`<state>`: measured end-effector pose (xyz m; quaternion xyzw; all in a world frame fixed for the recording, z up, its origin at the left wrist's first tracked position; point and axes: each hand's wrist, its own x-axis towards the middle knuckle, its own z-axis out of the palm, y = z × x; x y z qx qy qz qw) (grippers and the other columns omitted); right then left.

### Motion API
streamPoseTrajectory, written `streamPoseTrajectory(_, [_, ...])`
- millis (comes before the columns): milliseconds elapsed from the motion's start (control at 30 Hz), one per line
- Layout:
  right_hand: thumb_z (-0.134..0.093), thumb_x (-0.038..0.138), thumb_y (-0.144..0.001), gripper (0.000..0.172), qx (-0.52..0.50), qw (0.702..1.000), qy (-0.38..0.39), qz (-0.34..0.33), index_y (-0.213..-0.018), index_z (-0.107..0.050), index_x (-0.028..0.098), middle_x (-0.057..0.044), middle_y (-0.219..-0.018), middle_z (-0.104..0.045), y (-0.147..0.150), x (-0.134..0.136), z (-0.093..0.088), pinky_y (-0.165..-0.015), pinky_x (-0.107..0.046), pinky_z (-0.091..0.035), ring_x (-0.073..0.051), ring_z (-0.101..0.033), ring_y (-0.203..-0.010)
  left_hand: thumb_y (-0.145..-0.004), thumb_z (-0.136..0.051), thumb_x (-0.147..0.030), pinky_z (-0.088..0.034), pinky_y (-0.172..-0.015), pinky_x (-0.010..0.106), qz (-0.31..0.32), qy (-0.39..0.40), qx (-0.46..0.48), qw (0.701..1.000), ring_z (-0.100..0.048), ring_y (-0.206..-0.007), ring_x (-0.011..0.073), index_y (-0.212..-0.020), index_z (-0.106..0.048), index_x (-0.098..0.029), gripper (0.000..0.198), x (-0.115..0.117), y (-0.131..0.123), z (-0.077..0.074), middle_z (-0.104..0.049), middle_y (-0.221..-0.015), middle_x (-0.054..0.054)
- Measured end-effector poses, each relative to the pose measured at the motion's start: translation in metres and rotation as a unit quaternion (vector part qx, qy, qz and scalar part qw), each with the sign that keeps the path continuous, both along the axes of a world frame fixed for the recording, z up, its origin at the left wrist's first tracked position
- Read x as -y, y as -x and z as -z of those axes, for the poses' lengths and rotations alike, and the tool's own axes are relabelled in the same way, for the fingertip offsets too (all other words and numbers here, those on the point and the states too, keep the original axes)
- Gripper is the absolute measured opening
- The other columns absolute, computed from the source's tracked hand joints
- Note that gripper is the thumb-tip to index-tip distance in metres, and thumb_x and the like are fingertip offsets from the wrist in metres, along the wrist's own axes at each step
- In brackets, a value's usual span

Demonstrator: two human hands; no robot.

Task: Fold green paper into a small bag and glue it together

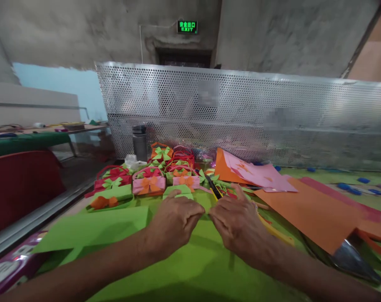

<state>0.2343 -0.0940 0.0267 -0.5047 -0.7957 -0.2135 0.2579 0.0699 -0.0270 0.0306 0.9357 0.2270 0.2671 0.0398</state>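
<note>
My left hand (174, 224) and my right hand (237, 220) are held close together over the green work surface (190, 268), their pinched fingertips nearly meeting. The fingers of both hands are closed. What lies between them, if anything, is too small or hidden to make out. Just behind my left hand sits a small light-green felt piece (181, 191). A black and yellow utility knife (214, 187) lies beyond the fingertips. Under my right forearm a yellow strip-like tool (275, 230) shows in part.
Small felt handbags with bows (149, 184) crowd the back left, near a grey bottle (139, 144). Green sheets (99, 226) lie at left, orange (316, 209) and pink sheets (259, 172) at right. A perforated metal panel (241, 113) borders the back.
</note>
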Motion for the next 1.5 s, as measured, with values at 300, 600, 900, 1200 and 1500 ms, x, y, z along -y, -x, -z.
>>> streamPoseTrajectory(300, [-0.042, 0.013, -0.084, 0.028, -0.017, 0.997, 0.07, 0.038, -0.057, -0.048, 0.017, 0.005, -0.057, -0.05, -0.02, -0.011, -0.008, -0.091, -0.043, -0.024, -0.01, -0.043, -0.055, -0.087, -0.044, -0.017, -0.039, -0.085, 0.037, -0.022, -0.006, 0.039, 0.999, -0.061, -0.076, 0.0151, -0.079, -0.064, -0.019, 0.021, -0.032, 0.036, -0.003, -0.069, -0.082, 0.002])
streamPoseTrajectory(600, [-0.042, 0.018, -0.085, 0.028, -0.06, 0.99, 0.112, 0.06, -0.059, -0.053, 0.018, 0.005, -0.058, -0.056, -0.046, -0.025, -0.017, -0.094, -0.046, -0.021, -0.008, -0.046, -0.054, -0.083, -0.046, -0.022, -0.043, -0.08, 0.033, -0.049, 0.063, 0.06, 0.995, -0.062, -0.083, 0.0179, -0.082, -0.066, -0.019, 0.02, -0.065, 0.051, -0.009, -0.07, -0.088, 0.004])
streamPoseTrajectory(900, [-0.049, 0.028, -0.079, 0.021, -0.318, 0.934, 0.165, 0.014, -0.064, -0.058, 0.018, 0.002, -0.056, -0.053, -0.044, -0.03, -0.009, -0.058, -0.027, -0.038, -0.011, -0.044, -0.051, -0.08, -0.049, -0.041, -0.049, -0.058, 0.029, -0.054, 0.296, 0.042, 0.953, -0.063, -0.061, 0.0187, -0.07, -0.066, -0.015, 0.033, -0.06, 0.052, -0.012, -0.067, -0.066, 0.006])
streamPoseTrajectory(1200, [-0.052, 0.024, -0.077, 0.017, -0.388, 0.882, 0.266, -0.035, -0.064, -0.058, 0.016, 0.005, -0.052, -0.051, 0.0, -0.02, 0.016, -0.044, -0.018, -0.034, -0.007, -0.044, -0.047, -0.075, -0.063, -0.046, -0.051, -0.061, 0.026, 0.0, 0.569, 0.261, 0.78, -0.06, -0.064, 0.0138, -0.061, -0.059, -0.015, 0.033, -0.013, 0.017, 0.032, -0.063, -0.065, 0.003])
streamPoseTrajectory(1500, [-0.052, 0.013, -0.076, 0.014, -0.22, 0.951, 0.215, -0.022, -0.065, -0.06, 0.016, -0.003, -0.066, -0.061, -0.014, -0.01, 0.019, -0.072, -0.034, -0.039, -0.016, -0.053, -0.066, -0.071, -0.068, -0.038, -0.049, -0.079, 0.033, 0.133, 0.429, 0.061, 0.891, -0.064, -0.087, 0.0218, -0.084, -0.072, -0.022, 0.021, -0.053, 0.044, 0.017, -0.07, -0.095, 0.006])
